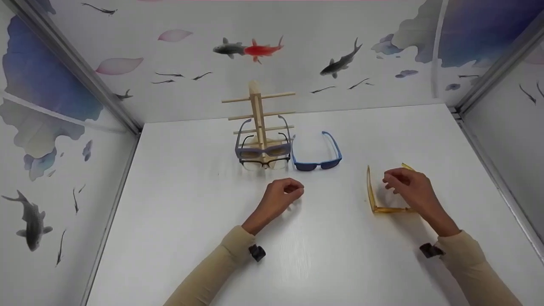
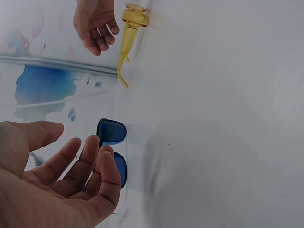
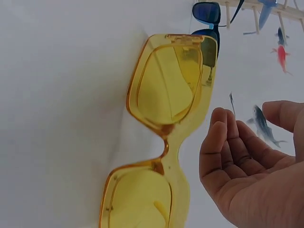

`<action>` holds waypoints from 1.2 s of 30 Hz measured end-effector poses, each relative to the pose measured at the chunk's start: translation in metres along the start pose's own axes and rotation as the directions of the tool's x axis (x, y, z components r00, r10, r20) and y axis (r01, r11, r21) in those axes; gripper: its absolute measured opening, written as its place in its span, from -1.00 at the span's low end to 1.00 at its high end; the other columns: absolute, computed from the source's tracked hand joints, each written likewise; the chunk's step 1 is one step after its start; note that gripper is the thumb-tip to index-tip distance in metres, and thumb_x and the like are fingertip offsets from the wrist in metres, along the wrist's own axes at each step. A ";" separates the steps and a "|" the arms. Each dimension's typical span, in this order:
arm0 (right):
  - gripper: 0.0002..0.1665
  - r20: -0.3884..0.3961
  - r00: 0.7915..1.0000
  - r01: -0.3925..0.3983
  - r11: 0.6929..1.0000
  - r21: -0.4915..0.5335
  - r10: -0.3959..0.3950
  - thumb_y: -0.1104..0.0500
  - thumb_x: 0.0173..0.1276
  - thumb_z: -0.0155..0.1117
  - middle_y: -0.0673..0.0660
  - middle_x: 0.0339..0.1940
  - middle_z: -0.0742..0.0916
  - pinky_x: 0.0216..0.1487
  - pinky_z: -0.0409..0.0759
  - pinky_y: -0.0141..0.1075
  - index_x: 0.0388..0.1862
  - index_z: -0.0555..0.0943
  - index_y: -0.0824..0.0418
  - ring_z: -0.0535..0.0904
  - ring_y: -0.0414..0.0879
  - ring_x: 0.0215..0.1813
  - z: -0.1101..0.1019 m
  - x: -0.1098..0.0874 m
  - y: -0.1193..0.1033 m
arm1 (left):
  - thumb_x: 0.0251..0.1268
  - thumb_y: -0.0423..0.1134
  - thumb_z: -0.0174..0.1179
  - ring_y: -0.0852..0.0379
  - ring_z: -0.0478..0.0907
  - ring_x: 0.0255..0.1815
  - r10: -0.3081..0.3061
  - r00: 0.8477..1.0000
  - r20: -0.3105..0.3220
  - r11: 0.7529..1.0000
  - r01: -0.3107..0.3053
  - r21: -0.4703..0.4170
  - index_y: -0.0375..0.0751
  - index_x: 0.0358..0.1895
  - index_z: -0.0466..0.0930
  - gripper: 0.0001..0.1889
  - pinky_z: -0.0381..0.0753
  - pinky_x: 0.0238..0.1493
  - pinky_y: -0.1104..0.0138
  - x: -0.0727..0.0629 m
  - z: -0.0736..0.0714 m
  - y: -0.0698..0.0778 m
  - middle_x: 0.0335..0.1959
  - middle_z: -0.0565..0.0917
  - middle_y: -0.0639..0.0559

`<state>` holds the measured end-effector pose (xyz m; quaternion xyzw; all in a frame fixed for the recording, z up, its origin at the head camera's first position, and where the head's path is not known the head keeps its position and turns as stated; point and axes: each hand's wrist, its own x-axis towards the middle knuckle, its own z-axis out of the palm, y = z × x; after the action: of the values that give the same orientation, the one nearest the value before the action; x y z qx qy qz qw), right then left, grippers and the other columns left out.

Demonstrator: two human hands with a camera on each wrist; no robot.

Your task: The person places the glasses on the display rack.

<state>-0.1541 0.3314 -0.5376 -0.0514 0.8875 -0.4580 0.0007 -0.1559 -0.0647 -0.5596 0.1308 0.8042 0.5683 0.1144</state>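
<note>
My left hand hovers above the table with loosely curled fingers and nothing in them. Ahead of it, blue sunglasses stand on the table with their temples unfolded. My right hand is over yellow sunglasses, its fingers loosely bent and holding nothing. In the right wrist view the yellow lenses lie beside that hand, apart from the fingers. A wooden glasses rack bears grey-framed sunglasses and, below them, dark-rimmed clear glasses. Part of the yellow frame is hidden behind my right hand in the head view.
The white table is enclosed by panels printed with fish and petals. A back wall stands close behind the rack, whose upper wooden pegs stick out to both sides. Metal rails run along the table's sides.
</note>
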 end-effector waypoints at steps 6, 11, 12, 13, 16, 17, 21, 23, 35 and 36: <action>-0.57 -0.031 0.998 0.058 0.996 -0.071 -0.060 0.09 0.68 0.36 0.32 0.09 0.83 -0.03 0.58 -0.64 0.29 0.72 0.38 0.67 -0.41 -0.03 -0.008 -0.005 0.007 | 0.64 -0.23 0.32 0.14 0.69 -0.01 0.000 1.000 0.011 1.000 0.000 0.012 -0.32 0.15 0.79 -0.75 0.70 0.11 0.21 0.004 0.009 0.001 -0.06 0.81 0.06; -0.55 -0.056 0.996 0.064 0.993 -0.094 -0.069 0.07 0.66 0.39 0.31 0.17 0.81 0.05 0.48 -0.71 0.32 0.71 0.36 0.57 -0.54 0.05 -0.016 -0.014 0.016 | 0.63 -0.21 0.33 0.19 0.68 -0.01 -0.018 0.999 0.038 1.000 0.018 -0.005 -0.29 0.15 0.80 -0.74 0.69 0.07 0.27 0.008 0.019 0.001 -0.07 0.80 0.09; -0.55 -0.060 0.996 0.064 0.993 -0.099 -0.070 0.08 0.66 0.40 0.31 0.18 0.80 0.05 0.48 -0.71 0.32 0.71 0.36 0.56 -0.55 0.06 -0.019 -0.016 0.019 | 0.63 -0.21 0.33 0.19 0.68 -0.02 -0.019 0.999 0.043 1.000 0.020 -0.011 -0.29 0.16 0.80 -0.74 0.69 0.06 0.28 0.008 0.021 0.001 -0.07 0.80 0.09; -0.55 -0.064 0.995 0.064 0.992 -0.106 -0.071 0.09 0.65 0.41 0.32 0.17 0.81 0.05 0.47 -0.72 0.32 0.71 0.36 0.56 -0.56 0.06 -0.021 -0.019 0.021 | 0.63 -0.20 0.32 0.20 0.68 -0.02 -0.020 0.999 0.047 1.000 0.020 -0.017 -0.29 0.16 0.79 -0.74 0.69 0.05 0.30 0.009 0.023 0.001 -0.07 0.80 0.09; -0.55 -0.075 0.995 0.061 0.990 -0.127 -0.071 0.10 0.63 0.44 0.32 0.18 0.81 0.07 0.45 -0.73 0.32 0.70 0.35 0.55 -0.58 0.08 -0.031 -0.027 0.029 | 0.64 -0.21 0.32 0.21 0.69 -0.02 -0.014 0.998 0.056 0.999 0.016 -0.035 -0.30 0.18 0.79 -0.73 0.70 0.03 0.33 0.010 0.029 0.001 -0.06 0.81 0.09; -0.54 -0.077 0.995 0.058 0.989 -0.133 -0.069 0.10 0.63 0.44 0.33 0.18 0.80 0.07 0.45 -0.74 0.33 0.70 0.35 0.54 -0.58 0.08 -0.034 -0.030 0.032 | 0.64 -0.21 0.32 0.22 0.69 -0.03 -0.013 0.998 0.060 0.999 0.016 -0.039 -0.31 0.18 0.78 -0.72 0.70 0.02 0.33 0.010 0.031 0.001 -0.06 0.81 0.09; -0.51 -0.092 0.995 0.029 0.988 -0.153 -0.043 0.08 0.64 0.43 0.35 0.21 0.77 0.06 0.44 -0.76 0.36 0.68 0.36 0.51 -0.59 0.09 -0.049 -0.040 0.044 | 0.64 -0.20 0.32 0.27 0.69 -0.08 -0.010 0.997 0.082 0.999 0.014 -0.049 -0.32 0.18 0.79 -0.72 0.71 -0.04 0.36 0.012 0.042 0.000 -0.08 0.81 0.11; -0.49 -0.108 0.994 0.000 0.987 -0.162 -0.017 0.06 0.64 0.42 0.37 0.23 0.76 0.04 0.43 -0.78 0.37 0.67 0.36 0.49 -0.59 0.09 -0.056 -0.045 0.051 | 0.63 -0.20 0.32 0.29 0.68 -0.10 -0.008 0.995 0.098 0.999 0.012 -0.044 -0.31 0.18 0.79 -0.72 0.71 -0.08 0.37 0.013 0.048 0.000 -0.08 0.81 0.12; -0.37 -0.147 0.983 -0.137 0.974 -0.181 0.111 -0.04 0.69 0.35 0.48 0.30 0.70 -0.03 0.40 -0.82 0.44 0.60 0.42 0.38 -0.63 0.05 -0.066 -0.056 0.080 | 0.62 -0.21 0.34 0.35 0.64 -0.10 -0.007 0.989 0.147 0.996 0.020 -0.089 -0.27 0.18 0.80 -0.74 0.68 -0.21 0.44 0.022 0.086 0.009 -0.07 0.78 0.18; -0.36 -0.147 0.983 -0.139 0.974 -0.181 0.113 -0.05 0.69 0.35 0.47 0.30 0.70 -0.02 0.40 -0.82 0.43 0.60 0.42 0.37 -0.63 0.06 -0.065 -0.057 0.081 | 0.62 -0.21 0.34 0.36 0.64 -0.10 -0.008 0.989 0.150 0.996 0.022 -0.092 -0.27 0.18 0.80 -0.74 0.68 -0.21 0.45 0.023 0.089 0.011 -0.07 0.78 0.19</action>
<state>-0.1082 0.4363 -0.5684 0.0366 0.9266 -0.3726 -0.0352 -0.1469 0.0257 -0.5793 0.1616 0.7670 0.5930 0.1845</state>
